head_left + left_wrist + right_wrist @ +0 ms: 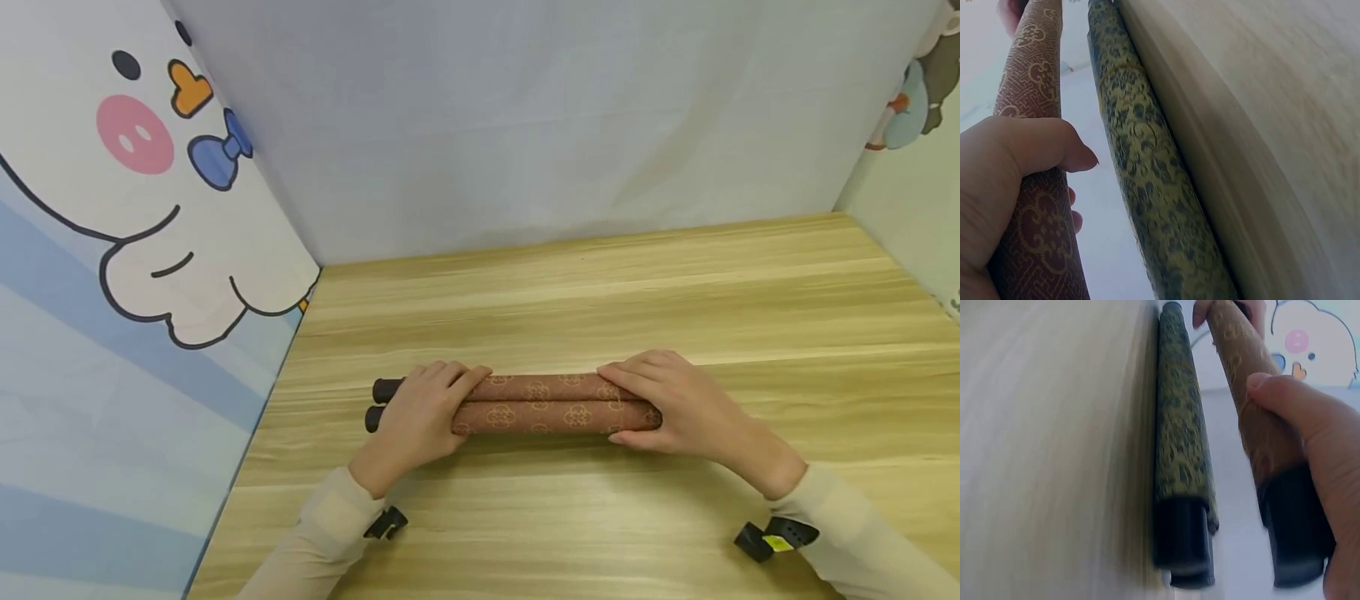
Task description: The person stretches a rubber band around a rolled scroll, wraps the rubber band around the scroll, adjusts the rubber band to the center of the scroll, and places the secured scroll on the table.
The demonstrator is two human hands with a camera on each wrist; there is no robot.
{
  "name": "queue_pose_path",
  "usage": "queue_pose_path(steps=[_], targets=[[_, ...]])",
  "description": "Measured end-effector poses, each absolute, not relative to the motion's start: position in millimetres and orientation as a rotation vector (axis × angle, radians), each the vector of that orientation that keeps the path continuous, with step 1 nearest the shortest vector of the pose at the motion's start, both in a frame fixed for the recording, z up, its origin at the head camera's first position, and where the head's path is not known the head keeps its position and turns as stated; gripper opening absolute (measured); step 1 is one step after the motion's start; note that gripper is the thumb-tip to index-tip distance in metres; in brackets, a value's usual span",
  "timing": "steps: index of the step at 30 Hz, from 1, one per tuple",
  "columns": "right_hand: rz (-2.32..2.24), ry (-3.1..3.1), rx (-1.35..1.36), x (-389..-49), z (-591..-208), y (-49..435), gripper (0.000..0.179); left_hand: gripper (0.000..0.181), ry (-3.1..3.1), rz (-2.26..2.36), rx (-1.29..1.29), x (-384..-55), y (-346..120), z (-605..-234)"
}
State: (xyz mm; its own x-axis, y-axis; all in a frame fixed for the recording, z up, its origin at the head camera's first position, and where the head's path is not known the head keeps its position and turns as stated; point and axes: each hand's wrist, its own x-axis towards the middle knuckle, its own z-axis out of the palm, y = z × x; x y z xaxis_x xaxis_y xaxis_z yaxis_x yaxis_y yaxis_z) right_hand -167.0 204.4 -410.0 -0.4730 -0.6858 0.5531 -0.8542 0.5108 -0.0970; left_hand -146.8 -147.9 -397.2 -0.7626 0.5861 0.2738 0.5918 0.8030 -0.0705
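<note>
A reddish-brown scroll (540,415) with gold flower patterns is rolled into two parallel rolls. My left hand (420,421) grips it near the left end, where black end caps (387,389) stick out past the fingers. My right hand (678,407) holds the other end, thumb on the near side and fingers over the far side. Both wrist views show the brown scroll raised above a green scroll (1180,437) with a dark leafy pattern and black ends. That green scroll (1154,169) lies on the table and is hidden in the head view.
A wood-grain table (585,292) lies under the hands. Behind it hangs a plain pale backdrop (525,125). At the left stands a panel (60,375) with a cartoon figure, and another printed panel (907,192) bounds the right side.
</note>
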Motion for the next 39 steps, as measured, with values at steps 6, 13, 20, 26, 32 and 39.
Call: queue_pose_path(steps=[6, 13, 20, 26, 32, 39], targets=[[0.474, -2.287, 1.307, -165, -412, 194, 0.073, 0.076, -2.704, 0.027, -0.932, -147, -138, -396], [0.453, -2.466, 1.233, -161, -408, 203, 0.088, 0.082, -2.727, -0.015, -0.875, -146, -139, -397], [0.437, -2.469, 1.195, -161, -412, 211, 0.083, 0.08, -2.687, -0.032, -0.896, -147, -139, -401], [0.475, -2.422, 1.179, -162, -415, 221, 0.079, 0.087, -2.735, -0.017, -0.85, -147, -144, -402], [0.44, -2.41, 1.187, -164, -411, 223, 0.078, 0.081, -2.755, -0.112, -0.803, -148, -154, -405], [0.397, -2.438, 1.211, -160, -404, 209, 0.079, 0.079, -2.755, -0.111, -0.806, -144, -147, -400]])
